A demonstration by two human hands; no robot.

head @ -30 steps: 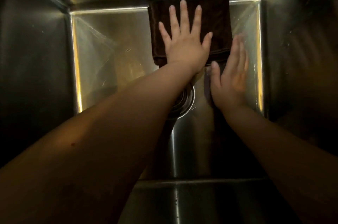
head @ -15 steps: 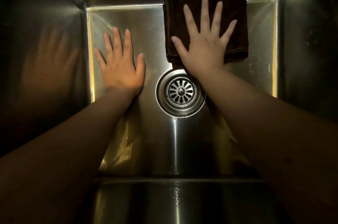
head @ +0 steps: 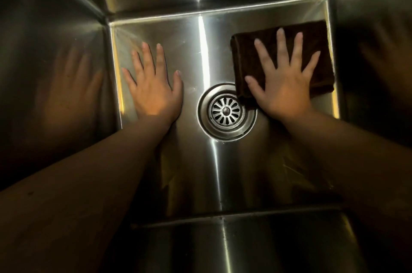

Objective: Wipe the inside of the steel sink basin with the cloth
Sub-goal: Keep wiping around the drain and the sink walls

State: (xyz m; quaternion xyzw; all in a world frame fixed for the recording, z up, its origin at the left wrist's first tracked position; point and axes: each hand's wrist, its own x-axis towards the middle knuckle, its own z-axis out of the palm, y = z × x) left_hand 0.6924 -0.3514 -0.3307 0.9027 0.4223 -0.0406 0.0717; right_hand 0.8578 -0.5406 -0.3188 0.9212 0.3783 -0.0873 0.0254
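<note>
Cloth (head: 244, 56) now rightward beside the basin wall (head: 367, 72), flat under the spread right grip (head: 284, 92)

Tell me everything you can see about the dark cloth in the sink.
The cloth is dark brown and looks soft and fuzzy. It is folded into a thick rectangle, with layered edges showing on its left and near sides. It lies flat on the sink floor in the far right part, its right edge at or very near the right wall, its near left corner reaching the drain rim. The right hand presses on it, palm down, fingers straight and spread.
</note>
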